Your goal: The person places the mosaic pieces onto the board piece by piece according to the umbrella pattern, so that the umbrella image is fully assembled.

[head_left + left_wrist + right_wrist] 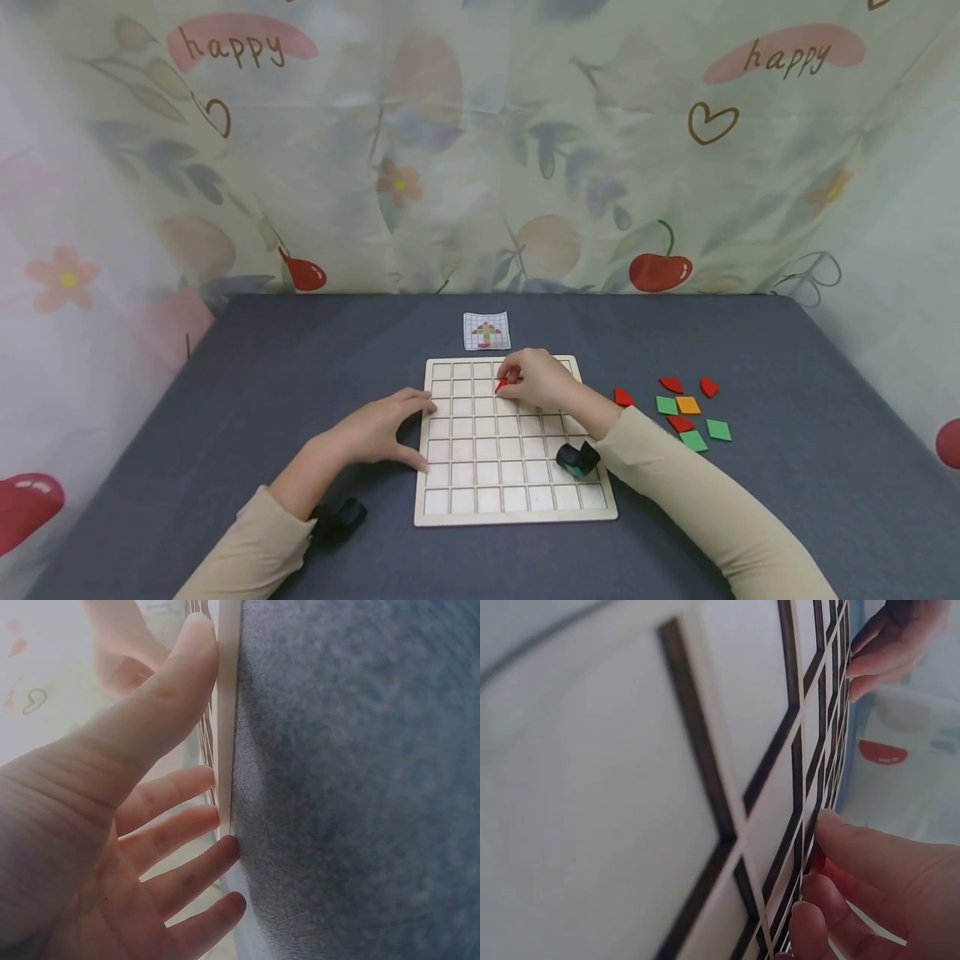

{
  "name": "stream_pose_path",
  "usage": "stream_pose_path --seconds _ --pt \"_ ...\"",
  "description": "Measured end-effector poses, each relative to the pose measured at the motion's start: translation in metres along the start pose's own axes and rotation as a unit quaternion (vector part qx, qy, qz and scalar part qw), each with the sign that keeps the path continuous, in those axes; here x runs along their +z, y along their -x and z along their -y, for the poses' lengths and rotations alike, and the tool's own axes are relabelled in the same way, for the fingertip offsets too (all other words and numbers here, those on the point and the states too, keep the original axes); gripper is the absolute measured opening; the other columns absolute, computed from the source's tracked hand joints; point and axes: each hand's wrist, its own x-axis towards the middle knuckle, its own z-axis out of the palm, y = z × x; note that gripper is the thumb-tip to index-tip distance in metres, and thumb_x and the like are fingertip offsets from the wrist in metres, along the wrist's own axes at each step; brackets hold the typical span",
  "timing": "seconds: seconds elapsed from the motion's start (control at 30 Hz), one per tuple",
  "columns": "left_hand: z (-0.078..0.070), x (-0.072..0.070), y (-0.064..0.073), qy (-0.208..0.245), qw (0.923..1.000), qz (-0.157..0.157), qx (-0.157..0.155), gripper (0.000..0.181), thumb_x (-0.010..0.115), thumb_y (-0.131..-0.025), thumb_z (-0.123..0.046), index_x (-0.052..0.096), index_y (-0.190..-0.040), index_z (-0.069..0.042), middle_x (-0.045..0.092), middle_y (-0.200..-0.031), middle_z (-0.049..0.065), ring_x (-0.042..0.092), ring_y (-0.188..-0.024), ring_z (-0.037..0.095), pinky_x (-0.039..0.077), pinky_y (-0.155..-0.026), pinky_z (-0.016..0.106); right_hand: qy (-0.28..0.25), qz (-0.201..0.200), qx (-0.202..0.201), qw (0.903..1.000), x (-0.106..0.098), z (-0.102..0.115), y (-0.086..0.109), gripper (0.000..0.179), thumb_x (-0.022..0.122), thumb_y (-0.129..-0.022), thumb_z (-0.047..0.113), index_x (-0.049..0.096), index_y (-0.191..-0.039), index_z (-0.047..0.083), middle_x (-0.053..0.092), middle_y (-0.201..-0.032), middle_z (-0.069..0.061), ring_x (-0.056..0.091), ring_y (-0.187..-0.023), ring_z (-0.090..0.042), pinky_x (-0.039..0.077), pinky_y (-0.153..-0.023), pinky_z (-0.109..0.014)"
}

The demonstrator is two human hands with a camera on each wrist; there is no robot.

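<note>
A pale wooden grid board [486, 475] lies on the table. My right hand [542, 382] pinches a red tile [502, 384] between thumb and fingers over the board's upper rows. In the right wrist view only a sliver of that red tile [819, 860] shows, the rest hidden by the fingers. At the board's left edge is my left hand [378, 429], its fingers spread and its thumb touching the rim lower down. The left wrist view shows the left hand's fingers [182, 879] extended along the board's side.
Behind the board lies a small card [487, 332] with a coloured grid pattern. Right of it are several loose tiles: red curved ones [709, 387], green squares [718, 430] and an orange square [687, 405]. A patterned curtain [480, 167] hangs behind the dark table [300, 350].
</note>
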Motion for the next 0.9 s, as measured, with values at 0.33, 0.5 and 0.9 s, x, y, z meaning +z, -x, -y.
stream_pose_path --seconds 0.33,0.5,0.9 --pt "0.0 0.0 0.0 0.001 1.0 0.001 -0.003 0.078 0.08 -0.068 -0.042 0.049 -0.133 -0.009 0.039 -0.146 0.012 0.041 -0.133 0.029 0.037 -0.105 0.046 -0.01 0.008 0.007 0.9999 0.0 0.002 0.001 0.017 0.074 -0.079 0.019 0.07 -0.093 0.009 0.062 -0.077 0.0 0.051 -0.07 -0.011 0.041 -0.067 -0.024" --pt "0.0 0.0 0.0 0.002 1.0 0.002 -0.002 0.078 0.08 -0.069 -0.042 0.049 -0.133 -0.009 0.039 -0.146 0.012 0.041 -0.133 0.029 0.038 -0.105 0.046 -0.02 0.017 0.007 0.9996 -0.003 0.001 0.004 0.02 0.073 -0.081 0.02 0.069 -0.097 0.009 0.064 -0.082 -0.001 0.053 -0.073 -0.012 0.043 -0.068 -0.025" --pt "-0.001 0.0 0.0 0.006 0.9999 0.001 -0.009 0.078 0.08 -0.068 -0.041 0.049 -0.133 -0.01 0.039 -0.146 0.012 0.041 -0.133 0.028 0.038 -0.105 0.046 -0.04 -0.019 -0.001 0.999 -0.043 -0.029 0.024 0.028 0.067 -0.085 0.018 0.067 -0.108 0.003 0.066 -0.09 -0.009 0.058 -0.078 -0.019 0.048 -0.069 -0.029"
